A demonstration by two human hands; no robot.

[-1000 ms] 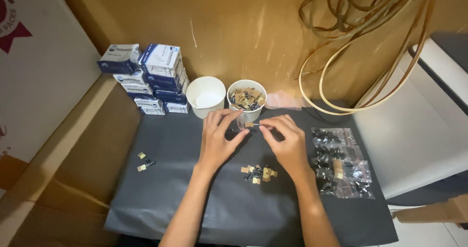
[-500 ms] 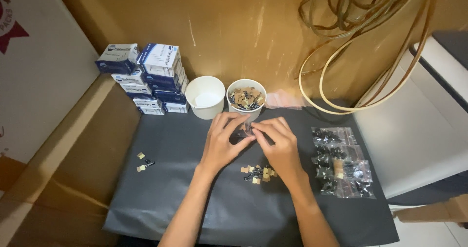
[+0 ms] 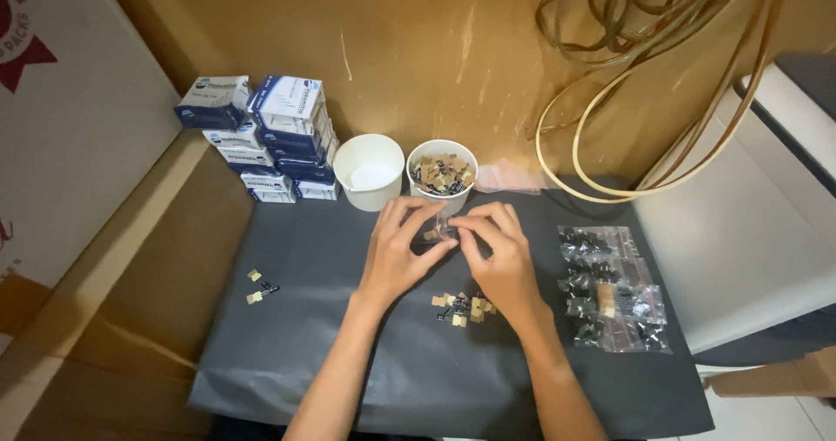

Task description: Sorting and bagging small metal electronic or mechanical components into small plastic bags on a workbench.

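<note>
- Dark grey matte mat point(image 3: 348, 380) over a cardboard-brown bench, plywood wall behind
- Left hand point(image 3: 396, 262) and right hand point(image 3: 501, 262) meeting mid-mat, fingertips of both pinched on a small clear plastic bag point(image 3: 438, 230), crinkled; long axis too hidden to tell
- Just behind: two round white cups, one empty point(image 3: 368, 173), one point(image 3: 442, 173) full of small tan-and-black parts
- Loose parts point(image 3: 461, 306) below the palms; bare mat left and toward the near edge
</note>
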